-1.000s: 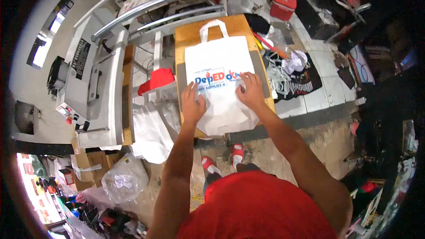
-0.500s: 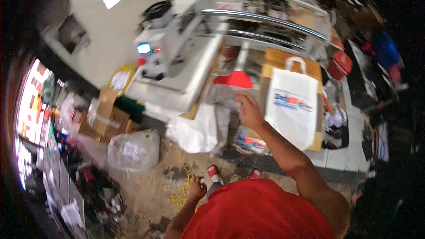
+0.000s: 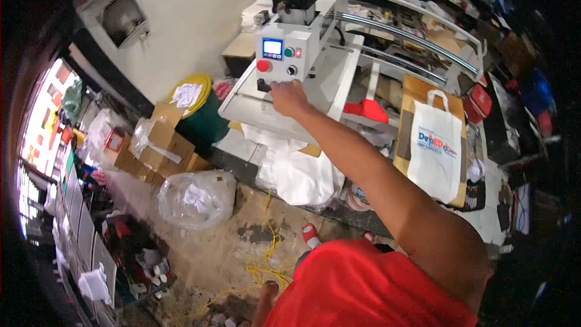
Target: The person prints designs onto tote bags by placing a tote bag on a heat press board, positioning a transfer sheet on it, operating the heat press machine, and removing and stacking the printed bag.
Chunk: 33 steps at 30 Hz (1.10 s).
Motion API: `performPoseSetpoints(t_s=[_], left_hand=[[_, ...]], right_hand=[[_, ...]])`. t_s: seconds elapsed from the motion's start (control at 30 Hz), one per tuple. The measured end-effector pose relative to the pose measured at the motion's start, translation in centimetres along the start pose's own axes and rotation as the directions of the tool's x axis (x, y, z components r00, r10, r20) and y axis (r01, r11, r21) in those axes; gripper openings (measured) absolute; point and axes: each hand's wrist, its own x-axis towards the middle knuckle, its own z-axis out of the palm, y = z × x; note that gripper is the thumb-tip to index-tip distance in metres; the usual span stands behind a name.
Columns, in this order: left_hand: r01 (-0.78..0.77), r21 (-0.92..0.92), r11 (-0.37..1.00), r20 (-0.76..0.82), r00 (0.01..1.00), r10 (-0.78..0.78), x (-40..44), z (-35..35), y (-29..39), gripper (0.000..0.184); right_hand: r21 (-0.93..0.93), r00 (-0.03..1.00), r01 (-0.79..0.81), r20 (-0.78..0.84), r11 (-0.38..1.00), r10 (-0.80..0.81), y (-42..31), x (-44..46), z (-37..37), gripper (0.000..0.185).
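My right hand [image 3: 289, 98] is closed around the black handle [image 3: 264, 86] on the front of a white heat press [image 3: 308, 39]. Above the hand, the control box has a lit screen [image 3: 273, 48], a red button and a green button. Beneath it lies the press's wide flat plate [image 3: 248, 108]. To the right, a white printed tote bag [image 3: 434, 151] rests flat on a brown board [image 3: 407, 139]. My left hand [image 3: 270, 290] hangs low by my body, its fingers mostly hidden.
White cloth bags [image 3: 302, 175] hang below the press. A red piece [image 3: 367, 110] lies beside the plate. On the left stand a green bin [image 3: 212, 115], cardboard boxes [image 3: 160, 151] and a clear plastic bag [image 3: 200, 200]. A yellow cord [image 3: 266, 260] trails over the floor.
My right hand has gone from beside the printed bag, over the grey cloth, to the press handle on the left. The view has turned left. My left hand has dropped lower.
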Motion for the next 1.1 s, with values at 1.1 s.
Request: performPoseSetpoints(t_s=[1.1], left_hand=[[-0.706, 0.464, 0.534, 0.371, 0.703, 0.607, 19.3, -5.0, 26.9, 0.028]], right_hand=[[-0.187, 0.824, -0.541, -0.311, 0.820, 0.473, 21.6, -33.8, -19.6, 0.042]])
